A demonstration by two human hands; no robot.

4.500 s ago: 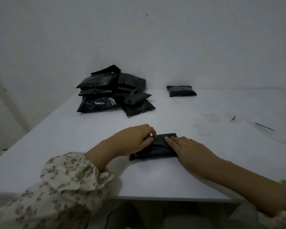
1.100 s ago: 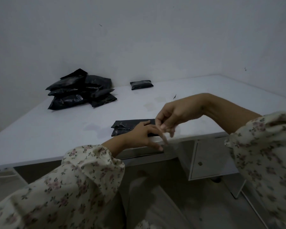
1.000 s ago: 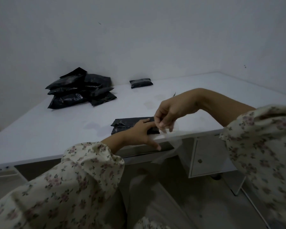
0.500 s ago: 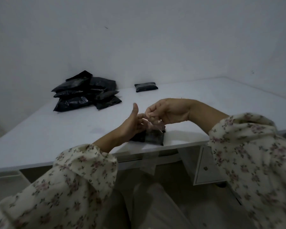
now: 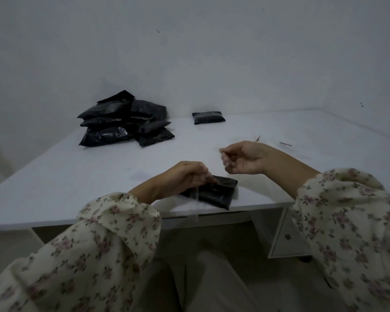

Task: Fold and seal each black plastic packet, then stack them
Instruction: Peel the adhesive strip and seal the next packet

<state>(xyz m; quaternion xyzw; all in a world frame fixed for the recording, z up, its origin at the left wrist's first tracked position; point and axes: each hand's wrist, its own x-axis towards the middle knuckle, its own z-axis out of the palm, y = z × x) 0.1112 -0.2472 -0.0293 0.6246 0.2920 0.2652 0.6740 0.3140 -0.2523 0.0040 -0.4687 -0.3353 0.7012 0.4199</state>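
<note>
Head view: left hand (image 5: 187,176) down on the folded packet (image 5: 214,193), right hand (image 5: 245,157) up beside it

From where I stand, the folded packet lies flat on the white desk (image 5: 77,188), close to its front edge and turned a little askew. The left hand comes in from the left and covers the packet's left end. Its fingers are curled down and pinch at that end, so only the right part of the black plastic shows past the knuckles. A faint clear strip (image 5: 196,208) hangs from under those fingertips, down over the desk's edge.

The right hand is held above the desk, just beyond and to the right of the packet and not touching it. Its fingers are curled in with thumb and forefinger drawn together. The tips are blurred, and I cannot tell whether anything is caught between them.

Well back on the desk, toward the wall, sits a loose pile of black packets (image 5: 124,122). A single packet (image 5: 208,117) lies on its own to the right of the pile. Two thin dark scraps (image 5: 285,144) lie behind the right hand. Both arms wear floral sleeves (image 5: 113,239), and a white cabinet door (image 5: 286,235) shows under the desk on the right.
</note>
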